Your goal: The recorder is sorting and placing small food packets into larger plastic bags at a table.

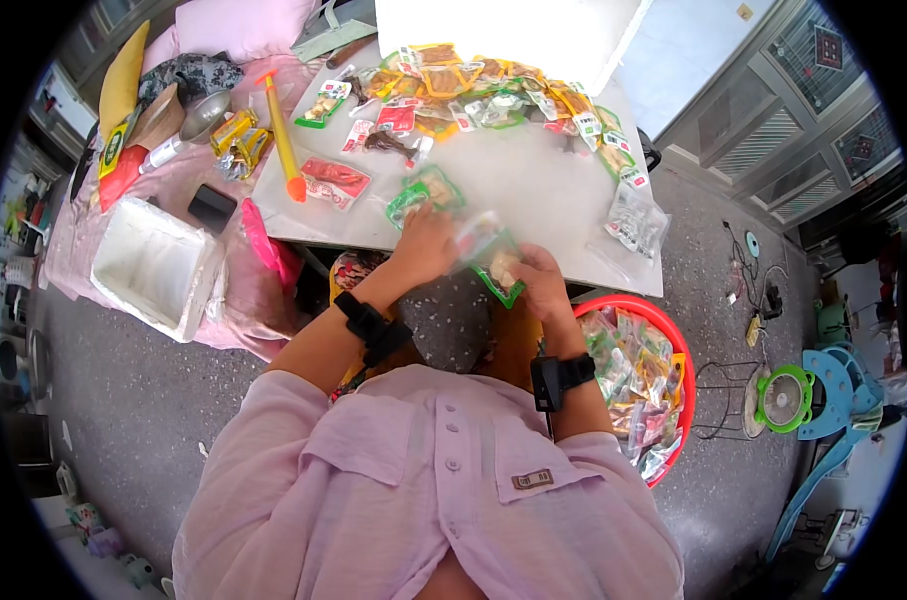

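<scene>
My right hand [541, 281] is closed on a green-edged clear food pouch [504, 271] with pale pieces inside, held over the table's front edge. My left hand [426, 241] is at the table edge, its fingertips at another green-edged pouch [408, 204] lying on the white tabletop [528, 187]. A blurred part of a clear pouch lies between the hands; whether my left hand grips it I cannot tell. A red-printed pouch [336, 182] lies to the left. Several yellow- and green-edged pouches [446, 79] form a curved pile at the back.
A red basin [687, 405] full of pouches stands on the floor at the right. To the left, a white foam box [157, 266], a black phone [212, 208] and a yellow tube with orange ends [282, 139] lie about. A large white foam box [498, 37] stands behind the pile.
</scene>
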Demonstrator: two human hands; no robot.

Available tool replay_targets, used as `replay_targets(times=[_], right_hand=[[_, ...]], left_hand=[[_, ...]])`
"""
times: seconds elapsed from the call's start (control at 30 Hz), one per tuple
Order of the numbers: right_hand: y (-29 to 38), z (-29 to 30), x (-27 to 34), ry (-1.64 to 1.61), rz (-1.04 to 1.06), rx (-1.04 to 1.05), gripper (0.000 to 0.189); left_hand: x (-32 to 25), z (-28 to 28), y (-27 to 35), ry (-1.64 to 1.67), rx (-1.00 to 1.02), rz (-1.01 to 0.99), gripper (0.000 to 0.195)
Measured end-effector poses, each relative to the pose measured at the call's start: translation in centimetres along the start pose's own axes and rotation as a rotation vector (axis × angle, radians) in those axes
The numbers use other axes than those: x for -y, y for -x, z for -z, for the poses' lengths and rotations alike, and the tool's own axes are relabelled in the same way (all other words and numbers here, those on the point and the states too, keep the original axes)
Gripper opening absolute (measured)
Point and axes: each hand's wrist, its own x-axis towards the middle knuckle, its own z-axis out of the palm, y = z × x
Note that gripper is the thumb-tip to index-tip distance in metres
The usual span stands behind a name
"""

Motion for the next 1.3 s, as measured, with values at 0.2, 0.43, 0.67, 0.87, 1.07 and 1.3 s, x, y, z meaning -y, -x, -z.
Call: replay_targets(times=[0.2,0.43,0.67,0.87,1.07,1.3], right_hand=[[0.1,-1.1,1.4,-0.006,-0.124,0.057,0.027],[-1.5,-1.3,-0.3,-0.353,-0.152,0.115,0.029],[-1.7,-4.7,0.9,0.100,-0.016,0.150,0.022],[-2.5,-5.7,-0.2,-0.045,-0.048,-0.048,0.016],[-2.0,-4.3,1.5,0.277,-0.282,0.095,0.012],[-3.3,-4.7,0.9,-0.025,-0.195,0.019,0.006]], left_hand=[[-2.5,1.6,0.0,-0.057,0.012,-0.004,0.008],[-3.5,2.1,-0.2,-0.124,-0.154,-0.138,0.014],[-4.3,1.9,0.6,-0.097,-0.077,-0.131,0.008],[-3.9,0.7,0.5,-0.089,-0.150,-0.140,0.013],[-3.8,0.9,0.9,-0.101,-0.149,-0.153,0.014],[-4.2,1.2,0.7,-0.114,-0.151,-0.144,0.013]])
